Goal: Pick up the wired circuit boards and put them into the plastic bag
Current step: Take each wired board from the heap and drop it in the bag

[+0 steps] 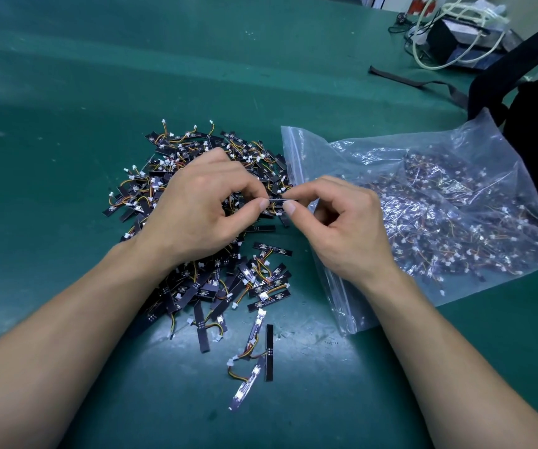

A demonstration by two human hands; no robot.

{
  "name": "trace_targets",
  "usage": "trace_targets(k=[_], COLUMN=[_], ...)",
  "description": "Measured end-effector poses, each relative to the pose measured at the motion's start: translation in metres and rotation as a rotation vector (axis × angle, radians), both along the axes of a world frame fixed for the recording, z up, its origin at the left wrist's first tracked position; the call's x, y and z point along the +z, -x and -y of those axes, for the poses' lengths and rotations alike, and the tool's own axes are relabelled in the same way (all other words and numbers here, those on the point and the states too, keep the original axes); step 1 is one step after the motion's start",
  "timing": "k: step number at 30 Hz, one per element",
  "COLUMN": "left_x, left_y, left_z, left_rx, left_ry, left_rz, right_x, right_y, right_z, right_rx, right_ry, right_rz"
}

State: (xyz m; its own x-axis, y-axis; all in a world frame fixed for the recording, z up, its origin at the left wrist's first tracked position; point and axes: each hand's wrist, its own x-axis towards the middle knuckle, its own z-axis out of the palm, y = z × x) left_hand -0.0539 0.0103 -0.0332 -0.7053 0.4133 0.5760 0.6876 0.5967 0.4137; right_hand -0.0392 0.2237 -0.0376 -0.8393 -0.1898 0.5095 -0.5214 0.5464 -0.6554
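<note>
Both hands pinch one narrow wired circuit board (275, 201) between thumb and forefinger, the left hand (196, 212) at one end and the right hand (345, 228) at the other, just above the loose heap (248, 286) and beside the zip edge of the plastic bag (455, 163). Its lead may be snagged in neighbouring wires, so lifting could drag others onto the green mat (66, 124). I cannot tell whether the bag's mouth is open; if it lies flat, the board could catch there and drop.
</note>
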Motion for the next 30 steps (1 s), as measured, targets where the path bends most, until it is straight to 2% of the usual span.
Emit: trace_targets(k=[22,30], left_x=[-0.001,-0.0001], left_y=[0.0003,-0.0002], left_z=[-0.0017,-0.0012], left_rx=[-0.003,0.0], left_ry=[0.002,-0.012], left_rz=[0.009,0.036], right_x=[-0.0007,-0.0019], right_y=[0.0004,0.0018], right_z=[0.0004,-0.0007], right_rx=[-0.001,-0.024], right_ry=[0.022,-0.027], right_rz=[0.065,0.011])
